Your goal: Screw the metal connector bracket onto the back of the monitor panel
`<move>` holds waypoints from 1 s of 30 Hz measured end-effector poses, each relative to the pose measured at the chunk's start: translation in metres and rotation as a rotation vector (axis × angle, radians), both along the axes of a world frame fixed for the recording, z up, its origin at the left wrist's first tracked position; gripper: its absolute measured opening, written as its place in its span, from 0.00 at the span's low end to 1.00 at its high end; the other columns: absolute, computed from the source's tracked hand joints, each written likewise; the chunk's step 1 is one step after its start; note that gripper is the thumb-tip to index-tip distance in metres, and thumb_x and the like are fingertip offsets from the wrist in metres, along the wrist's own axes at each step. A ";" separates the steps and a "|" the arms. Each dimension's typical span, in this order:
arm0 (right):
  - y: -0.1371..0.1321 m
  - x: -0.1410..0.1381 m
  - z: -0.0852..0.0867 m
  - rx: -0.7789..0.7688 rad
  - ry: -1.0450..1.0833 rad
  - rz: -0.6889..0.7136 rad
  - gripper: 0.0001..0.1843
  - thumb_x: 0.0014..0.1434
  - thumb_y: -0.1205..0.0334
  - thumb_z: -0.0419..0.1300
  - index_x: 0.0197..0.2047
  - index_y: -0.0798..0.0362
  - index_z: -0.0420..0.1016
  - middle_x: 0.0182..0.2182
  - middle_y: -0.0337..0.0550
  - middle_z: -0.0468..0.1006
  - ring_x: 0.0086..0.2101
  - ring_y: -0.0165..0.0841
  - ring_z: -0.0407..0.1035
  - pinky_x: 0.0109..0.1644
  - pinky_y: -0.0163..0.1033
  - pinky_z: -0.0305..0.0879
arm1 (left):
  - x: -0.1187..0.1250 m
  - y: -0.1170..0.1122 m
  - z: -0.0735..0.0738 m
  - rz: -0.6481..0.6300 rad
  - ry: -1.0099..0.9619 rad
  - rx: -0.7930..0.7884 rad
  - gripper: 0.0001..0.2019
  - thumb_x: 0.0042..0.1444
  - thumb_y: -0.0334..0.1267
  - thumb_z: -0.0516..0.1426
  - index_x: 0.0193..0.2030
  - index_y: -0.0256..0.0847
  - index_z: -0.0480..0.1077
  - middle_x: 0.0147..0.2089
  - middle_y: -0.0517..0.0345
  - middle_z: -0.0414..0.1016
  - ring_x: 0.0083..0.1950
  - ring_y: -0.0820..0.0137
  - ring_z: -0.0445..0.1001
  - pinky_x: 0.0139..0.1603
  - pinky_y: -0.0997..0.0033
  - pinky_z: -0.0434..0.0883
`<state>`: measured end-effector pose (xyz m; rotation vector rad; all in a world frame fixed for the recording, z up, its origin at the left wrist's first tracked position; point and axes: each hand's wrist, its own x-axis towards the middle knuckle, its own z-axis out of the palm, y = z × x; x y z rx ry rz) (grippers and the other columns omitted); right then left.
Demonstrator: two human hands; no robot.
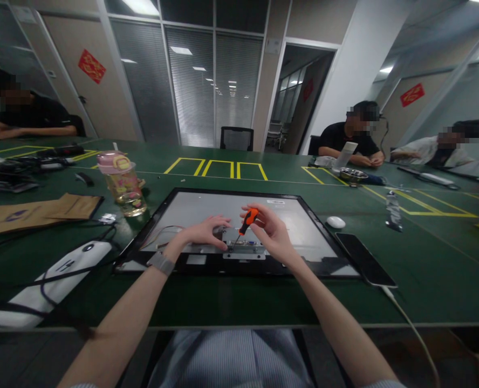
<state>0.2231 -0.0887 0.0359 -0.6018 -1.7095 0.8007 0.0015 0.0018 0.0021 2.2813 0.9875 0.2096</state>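
Observation:
A monitor panel [183, 207] with a silver back and black frame lies flat on the green table in front of me. My right hand [274, 231] grips an orange and black screwdriver [248, 221], tilted, its tip down at a metal bracket [243, 256] near the panel's front edge. A row of connectors shows on the bracket. Just left of the screwdriver tip, my left hand [205, 231] rests on the panel, thumb and fingers apart around a small dark part I cannot make out. Thin wires [162, 231] lie left of that hand.
On the left are a pink-lidded bottle [124, 186], a brown paper bag [41, 213] and a white power bank-like device [57, 283] crossed by black cables. Right of the panel lie a phone [364, 258] with a cable and a white earbud case [336, 222]. Other people sit across the table.

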 end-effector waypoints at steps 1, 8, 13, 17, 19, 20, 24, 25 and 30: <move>0.001 0.000 -0.001 0.003 -0.003 0.000 0.20 0.61 0.65 0.55 0.56 0.45 0.63 0.52 0.48 0.71 0.50 0.38 0.70 0.53 0.48 0.68 | 0.000 0.001 -0.001 -0.002 -0.001 0.006 0.35 0.39 0.51 0.67 0.56 0.50 0.65 0.69 0.57 0.51 0.72 0.55 0.38 0.70 0.51 0.37; 0.006 -0.001 -0.006 0.079 -0.043 -0.255 0.20 0.57 0.63 0.60 0.53 0.45 0.67 0.44 0.44 0.72 0.41 0.34 0.71 0.44 0.42 0.73 | 0.000 0.001 -0.001 -0.003 0.005 0.019 0.34 0.39 0.51 0.67 0.56 0.50 0.66 0.69 0.58 0.51 0.72 0.57 0.38 0.70 0.51 0.36; 0.004 -0.002 -0.006 0.106 -0.048 -0.338 0.18 0.56 0.61 0.61 0.51 0.46 0.68 0.44 0.45 0.70 0.40 0.33 0.70 0.43 0.41 0.72 | 0.002 -0.003 0.005 0.002 0.021 0.010 0.34 0.40 0.50 0.66 0.56 0.49 0.65 0.69 0.58 0.51 0.72 0.57 0.38 0.70 0.52 0.37; 0.005 -0.001 -0.005 0.011 0.025 -0.173 0.17 0.61 0.61 0.54 0.54 0.46 0.66 0.46 0.46 0.73 0.43 0.34 0.72 0.48 0.44 0.71 | 0.001 -0.003 0.005 0.005 0.020 0.004 0.35 0.40 0.50 0.66 0.56 0.49 0.65 0.70 0.58 0.51 0.72 0.57 0.38 0.70 0.52 0.38; 0.006 -0.001 -0.005 0.015 0.035 -0.212 0.16 0.59 0.60 0.57 0.52 0.46 0.68 0.42 0.45 0.74 0.41 0.34 0.72 0.47 0.43 0.71 | 0.001 -0.003 0.003 0.001 0.014 0.007 0.35 0.40 0.51 0.66 0.57 0.49 0.65 0.69 0.58 0.51 0.72 0.57 0.38 0.70 0.52 0.38; 0.006 -0.001 -0.005 0.033 0.032 -0.256 0.16 0.57 0.60 0.59 0.50 0.46 0.70 0.40 0.43 0.74 0.40 0.33 0.72 0.46 0.42 0.72 | 0.000 -0.002 0.003 0.000 0.010 0.010 0.35 0.39 0.51 0.66 0.57 0.49 0.65 0.69 0.58 0.51 0.72 0.57 0.38 0.70 0.52 0.38; 0.004 0.000 -0.003 0.082 -0.005 -0.338 0.14 0.56 0.60 0.61 0.47 0.46 0.73 0.38 0.42 0.72 0.39 0.33 0.70 0.46 0.41 0.71 | 0.000 -0.002 0.003 -0.002 0.006 0.008 0.35 0.39 0.51 0.66 0.57 0.49 0.65 0.69 0.58 0.51 0.72 0.57 0.38 0.70 0.52 0.37; 0.003 0.000 -0.002 0.069 -0.007 -0.301 0.14 0.57 0.60 0.60 0.48 0.46 0.72 0.40 0.43 0.72 0.40 0.33 0.71 0.47 0.42 0.71 | 0.000 -0.003 0.003 -0.001 0.008 0.006 0.35 0.39 0.51 0.66 0.56 0.49 0.65 0.69 0.58 0.51 0.72 0.57 0.38 0.70 0.53 0.37; 0.003 0.001 0.001 -0.040 0.055 -0.103 0.19 0.60 0.59 0.57 0.55 0.46 0.68 0.46 0.46 0.75 0.44 0.35 0.72 0.51 0.46 0.69 | 0.001 -0.005 0.006 0.008 0.014 0.000 0.34 0.40 0.50 0.66 0.56 0.49 0.65 0.70 0.58 0.50 0.72 0.58 0.37 0.70 0.53 0.36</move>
